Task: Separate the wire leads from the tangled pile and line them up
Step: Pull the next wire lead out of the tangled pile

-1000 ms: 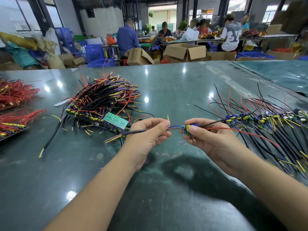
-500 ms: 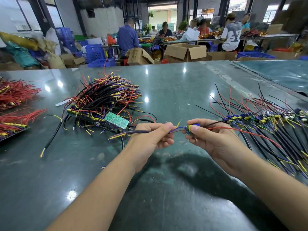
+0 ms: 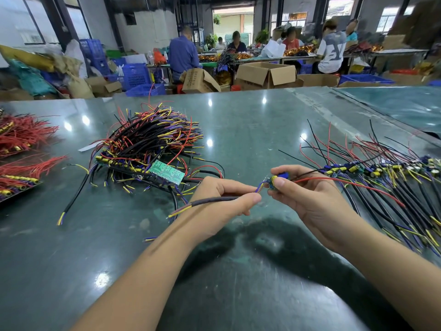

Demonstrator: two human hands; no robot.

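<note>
Between the tangled pile (image 3: 148, 149) and the lined-up row (image 3: 381, 177), I hold one wire lead (image 3: 214, 200) stretched across both hands above the tabletop (image 3: 238, 271). My left hand (image 3: 224, 201) has its grip curled around the black sheathed cable, thumb and forefinger pinching near where the blue and yellow cores fan out. My right hand (image 3: 307, 199) pinches the small component end (image 3: 274, 181), its red wire (image 3: 346, 185) trailing off toward the row.

Change from a second ago: the sheathed tail, which ran back to the pile's edge, now hangs free past my left wrist, and my hands sit slightly higher and closer. I judge this lead is fully separated; what's left is laying it at the near end of the row, parallel with the others.

Around: a green circuit board (image 3: 167, 172) lies at the pile's front edge. A loose black cable (image 3: 74, 199) lies apart on the left. Red wire bundles (image 3: 23, 139) sit at the far left. Cardboard boxes (image 3: 265, 75) and other workers are beyond the tabletop.

In the way: the red wire already crosses over the row's cables and could snag when I set it down. The row's own red and black ends stick up loosely.
</note>
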